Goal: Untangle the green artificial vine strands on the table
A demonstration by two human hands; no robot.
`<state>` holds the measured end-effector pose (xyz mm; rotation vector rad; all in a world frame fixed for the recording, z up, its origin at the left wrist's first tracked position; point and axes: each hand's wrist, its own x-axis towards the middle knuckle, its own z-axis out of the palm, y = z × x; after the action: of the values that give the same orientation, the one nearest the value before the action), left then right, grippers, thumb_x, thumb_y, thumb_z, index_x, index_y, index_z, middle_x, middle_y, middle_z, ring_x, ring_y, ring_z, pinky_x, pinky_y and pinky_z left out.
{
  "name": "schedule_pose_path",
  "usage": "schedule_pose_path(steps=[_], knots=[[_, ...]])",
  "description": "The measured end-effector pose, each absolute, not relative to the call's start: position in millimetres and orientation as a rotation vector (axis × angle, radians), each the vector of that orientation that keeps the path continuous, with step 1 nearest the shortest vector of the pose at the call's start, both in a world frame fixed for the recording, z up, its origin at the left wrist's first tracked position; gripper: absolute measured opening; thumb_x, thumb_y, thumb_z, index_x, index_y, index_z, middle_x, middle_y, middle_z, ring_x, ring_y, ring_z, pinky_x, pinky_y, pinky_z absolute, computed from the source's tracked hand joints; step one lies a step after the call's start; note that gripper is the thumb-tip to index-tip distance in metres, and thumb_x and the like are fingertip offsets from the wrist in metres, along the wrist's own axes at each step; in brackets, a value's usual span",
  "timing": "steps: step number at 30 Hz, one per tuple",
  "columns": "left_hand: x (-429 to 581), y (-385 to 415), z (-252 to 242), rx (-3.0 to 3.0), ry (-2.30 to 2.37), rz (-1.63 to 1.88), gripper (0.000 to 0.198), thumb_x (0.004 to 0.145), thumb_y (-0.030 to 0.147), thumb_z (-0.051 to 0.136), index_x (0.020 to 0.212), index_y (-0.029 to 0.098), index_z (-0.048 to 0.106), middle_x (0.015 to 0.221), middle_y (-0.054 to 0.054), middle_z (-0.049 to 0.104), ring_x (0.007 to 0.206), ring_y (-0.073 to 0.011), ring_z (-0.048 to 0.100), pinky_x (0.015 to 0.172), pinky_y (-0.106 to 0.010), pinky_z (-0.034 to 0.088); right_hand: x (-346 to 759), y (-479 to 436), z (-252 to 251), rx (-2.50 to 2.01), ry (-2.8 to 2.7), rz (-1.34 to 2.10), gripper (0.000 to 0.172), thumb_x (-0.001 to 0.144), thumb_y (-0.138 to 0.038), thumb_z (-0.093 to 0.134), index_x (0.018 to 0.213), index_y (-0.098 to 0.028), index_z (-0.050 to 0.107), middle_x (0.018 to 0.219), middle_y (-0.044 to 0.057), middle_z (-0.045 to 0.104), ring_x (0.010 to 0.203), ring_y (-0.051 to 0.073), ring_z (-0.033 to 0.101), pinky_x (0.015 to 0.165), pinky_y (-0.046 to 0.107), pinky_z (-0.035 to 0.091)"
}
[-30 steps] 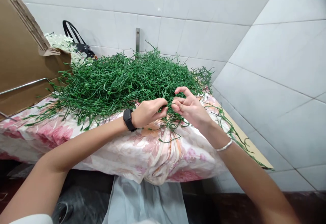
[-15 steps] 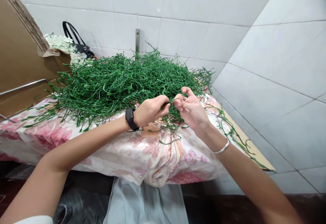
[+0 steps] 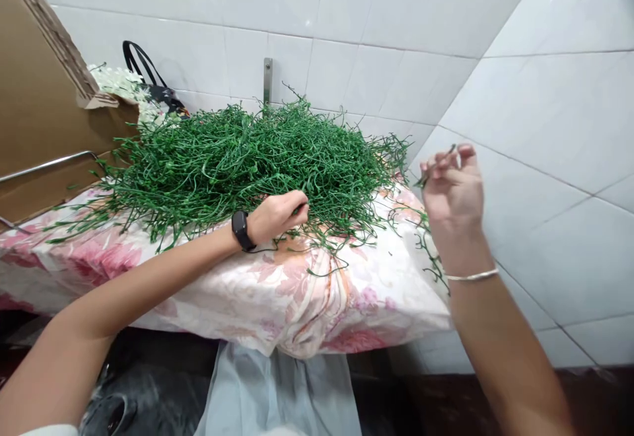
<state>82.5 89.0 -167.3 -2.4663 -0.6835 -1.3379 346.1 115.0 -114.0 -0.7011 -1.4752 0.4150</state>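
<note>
A large tangled heap of green artificial stems (image 3: 257, 158) with small bud-like tips lies across the table. My left hand (image 3: 281, 214), with a black watch on the wrist, is closed at the heap's front edge; its fingers hide whatever is in them. A thin dark green strand shows just under that wrist. My right hand (image 3: 453, 188), wearing a silver bangle, is raised to the right of the heap, palm towards me and slightly blurred. Between its curled fingers is a short green stem (image 3: 421, 180), only partly visible.
A floral cloth (image 3: 238, 297) covers the table. More green stems (image 3: 430, 251) lie at its right edge, partly behind my right forearm. To the left stand a cardboard box (image 3: 39, 92), white flowers (image 3: 116, 80) and a dark bag (image 3: 166, 97). Tiled walls close in the back and right.
My hands, close together before, are now apart. The right hand has swung up and right with the small stem. My left hand has shifted slightly left and stays closed.
</note>
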Motion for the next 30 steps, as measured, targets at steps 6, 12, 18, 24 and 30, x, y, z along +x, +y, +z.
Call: schedule_pose_path(steps=[6, 12, 18, 24, 30], knots=[[81.2, 100.7, -171.7, -2.430, -0.801, -1.446, 0.015, 0.085, 0.028, 0.048, 0.087, 0.014, 0.050, 0.059, 0.005, 0.049, 0.049, -0.0042, 0.043, 0.050, -0.015, 0.035, 333.8, 107.8, -124.4, -0.878, -1.660, 0.342, 0.025, 0.082, -0.029, 0.049, 0.104, -0.027, 0.038, 0.078, 0.001, 0.060, 0.072, 0.016, 0.060, 0.071, 0.036, 0.050], [76.7, 102.2, -176.8, -2.439, -0.803, -1.338, 0.015, 0.085, 0.028, 0.047, 0.087, 0.013, 0.051, 0.060, 0.003, 0.051, 0.049, -0.0048, 0.045, 0.049, -0.016, 0.034, 322.1, 106.2, -134.6, -1.063, -1.912, 0.126, 0.033, 0.078, -0.019, 0.055, 0.110, -0.024, 0.045, 0.089, 0.004, 0.068, 0.090, 0.021, 0.064, 0.086, 0.041, 0.048], [77.6, 102.3, -176.0, -2.483, -0.842, -1.288, 0.015, 0.085, 0.028, 0.047, 0.086, 0.014, 0.052, 0.060, 0.004, 0.051, 0.049, -0.0052, 0.045, 0.049, -0.016, 0.033, 327.3, 110.6, -136.7, -1.073, -1.991, 0.057, 0.041, 0.075, -0.017, 0.056, 0.114, -0.023, 0.045, 0.115, 0.006, 0.060, 0.108, 0.022, 0.056, 0.096, 0.043, 0.042], [77.7, 102.3, -175.0, -2.472, -0.888, -1.276, 0.014, 0.084, 0.027, 0.048, 0.085, 0.014, 0.052, 0.061, 0.003, 0.053, 0.049, -0.0055, 0.045, 0.049, -0.017, 0.032, 324.0, 113.1, -140.5, -1.045, -2.032, 0.059, 0.040, 0.075, -0.017, 0.054, 0.114, -0.019, 0.048, 0.116, 0.009, 0.057, 0.112, 0.020, 0.053, 0.098, 0.040, 0.040], [77.7, 103.8, -174.5, -2.499, -0.949, -1.242, 0.014, 0.084, 0.027, 0.048, 0.087, 0.014, 0.052, 0.062, 0.002, 0.054, 0.050, -0.0061, 0.047, 0.050, -0.018, 0.032, 317.2, 109.9, -139.3, -1.087, -1.969, -0.082, 0.023, 0.075, -0.021, 0.055, 0.098, -0.016, 0.058, 0.096, 0.009, 0.063, 0.091, 0.021, 0.060, 0.086, 0.040, 0.047]])
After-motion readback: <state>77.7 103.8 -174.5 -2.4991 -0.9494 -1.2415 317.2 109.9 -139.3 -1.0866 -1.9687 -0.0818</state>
